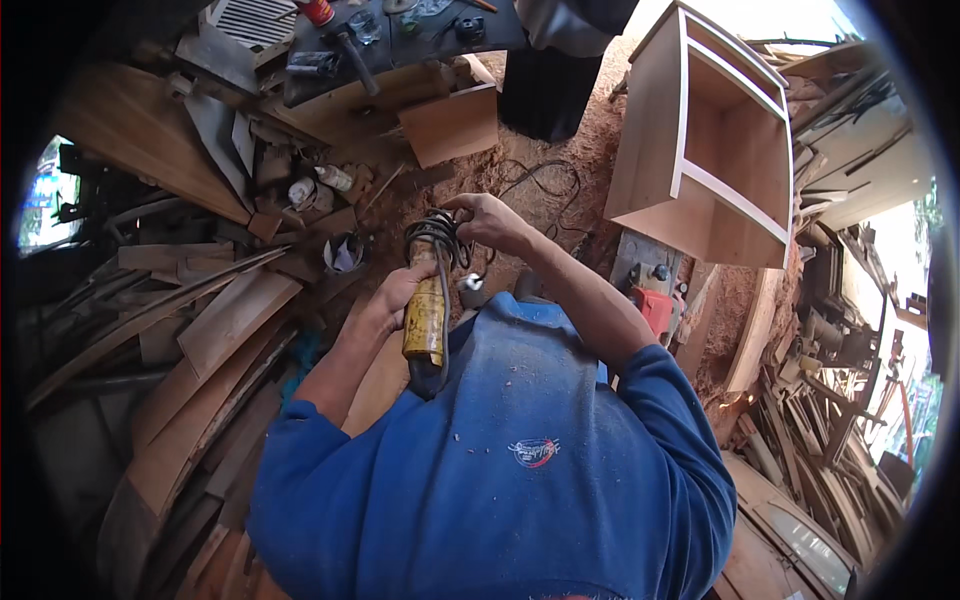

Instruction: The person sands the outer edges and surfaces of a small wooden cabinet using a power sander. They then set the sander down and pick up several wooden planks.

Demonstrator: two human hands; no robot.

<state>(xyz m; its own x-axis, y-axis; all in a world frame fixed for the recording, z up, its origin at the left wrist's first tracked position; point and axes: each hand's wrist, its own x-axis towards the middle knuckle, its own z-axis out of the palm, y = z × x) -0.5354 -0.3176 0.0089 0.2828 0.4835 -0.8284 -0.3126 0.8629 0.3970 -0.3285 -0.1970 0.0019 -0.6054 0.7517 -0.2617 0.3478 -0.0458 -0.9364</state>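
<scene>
In the head view, the left hand (pixel 395 298) is grasping the yellow tool (pixel 425 325), which is extending on both sides of its thumb. The right hand (pixel 488 222) is holding the black cord (pixel 418 228), which is looping around the tool's far end. Nearer the body than the right hand, a white plug (pixel 472 284) is showing. Loops could be slipping or tangling if the right hand is pulling unevenly; a loosening left grip could be letting the tool fall.

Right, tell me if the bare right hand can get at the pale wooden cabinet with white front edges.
Probably, by reaching rightward: nothing visible appears to block the way to the cabinet, but the right hand is at the black cord looped around the worn yellow cylindrical tool.
</scene>
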